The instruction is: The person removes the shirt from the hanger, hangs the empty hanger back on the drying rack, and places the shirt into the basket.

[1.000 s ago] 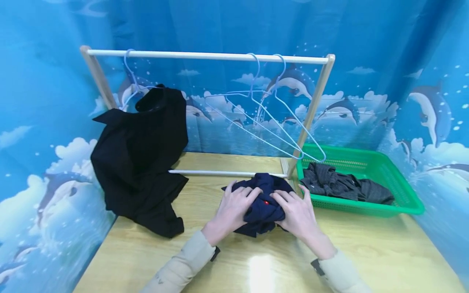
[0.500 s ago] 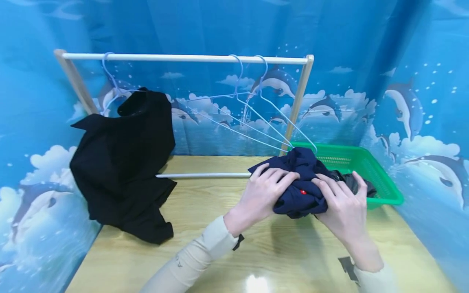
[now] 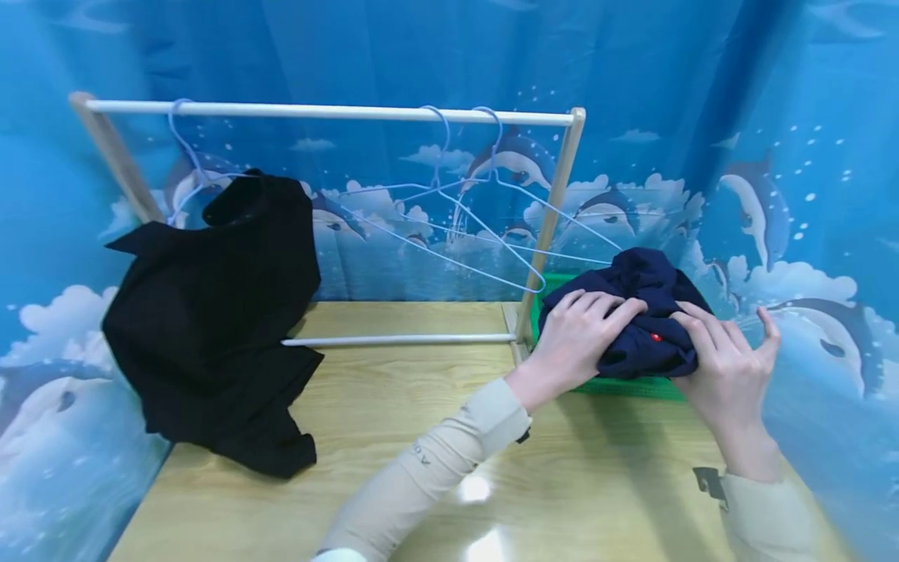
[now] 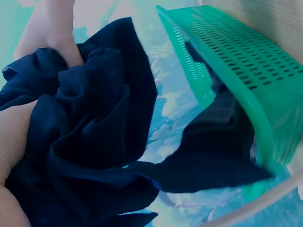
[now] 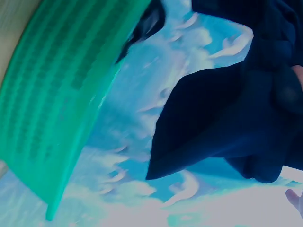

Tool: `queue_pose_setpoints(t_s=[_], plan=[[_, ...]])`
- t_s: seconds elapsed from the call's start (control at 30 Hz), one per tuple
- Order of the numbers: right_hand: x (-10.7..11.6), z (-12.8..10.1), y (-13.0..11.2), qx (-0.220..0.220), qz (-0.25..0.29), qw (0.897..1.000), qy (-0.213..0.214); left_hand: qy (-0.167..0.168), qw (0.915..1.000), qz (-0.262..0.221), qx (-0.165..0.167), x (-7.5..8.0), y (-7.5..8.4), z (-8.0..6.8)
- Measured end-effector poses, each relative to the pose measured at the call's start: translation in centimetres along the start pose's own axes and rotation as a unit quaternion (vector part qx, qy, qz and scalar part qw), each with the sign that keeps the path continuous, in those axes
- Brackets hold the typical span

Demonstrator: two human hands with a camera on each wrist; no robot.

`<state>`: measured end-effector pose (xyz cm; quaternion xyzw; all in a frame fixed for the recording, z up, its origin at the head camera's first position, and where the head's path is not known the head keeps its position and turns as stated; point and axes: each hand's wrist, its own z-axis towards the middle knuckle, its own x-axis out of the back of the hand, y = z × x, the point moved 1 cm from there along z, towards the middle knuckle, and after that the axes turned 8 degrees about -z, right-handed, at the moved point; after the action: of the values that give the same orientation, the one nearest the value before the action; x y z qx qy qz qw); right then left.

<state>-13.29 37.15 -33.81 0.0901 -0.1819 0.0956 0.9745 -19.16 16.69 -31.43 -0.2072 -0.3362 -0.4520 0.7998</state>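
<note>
I see the wooden clothes rack (image 3: 330, 113) at the back of the table (image 3: 393, 437); a black garment (image 3: 211, 312) hangs at its left end, two wire hangers (image 3: 463, 218) near its right post. Right of that post sits the green basket (image 3: 625, 386). My left hand (image 3: 572, 343) and right hand (image 3: 723, 367) both grip the bunched navy garment (image 3: 646, 328), held above the basket.

Both hands, left (image 3: 572, 336) and right (image 3: 726, 367), raised, fingers curled in grip.
</note>
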Motion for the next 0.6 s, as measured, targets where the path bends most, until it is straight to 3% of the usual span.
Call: queue_pose_setpoints(t_s=[0.27, 0.33, 0.4, 0.47, 0.5, 0.6], plan=[[-2.4, -2.0, 4.6, -0.007, -0.024, 0.998, -0.065, -0.045, 0.9984, -0.014, 0.031, -5.3, 0.1, 2.0], [-3.7, -2.8, 5.6, -0.014, -0.031, 0.996, -0.085, -0.067, 0.9966, -0.013, 0.047, -6.9, -0.1, 2.0], [-5.0, -3.6, 6.3, -0.025, -0.041, 0.990, -0.131, -0.107, 0.9917, -0.009, 0.070, -8.6, -0.4, 1.7], [-6.1, -4.2, 6.8, -0.045, -0.044, 0.973, -0.223, -0.167, 0.9811, -0.007, 0.099, -10.2, -0.7, 1.2], [-6.5, -4.4, 7.0, -0.054, -0.042, 0.958, -0.279, -0.201, 0.9729, -0.011, 0.114, -11.0, -0.9, 0.9], [-6.8, -4.6, 7.1, -0.082, -0.021, 0.896, -0.435, -0.280, 0.9477, -0.028, 0.150, -12.7, -1.4, 0.0]])
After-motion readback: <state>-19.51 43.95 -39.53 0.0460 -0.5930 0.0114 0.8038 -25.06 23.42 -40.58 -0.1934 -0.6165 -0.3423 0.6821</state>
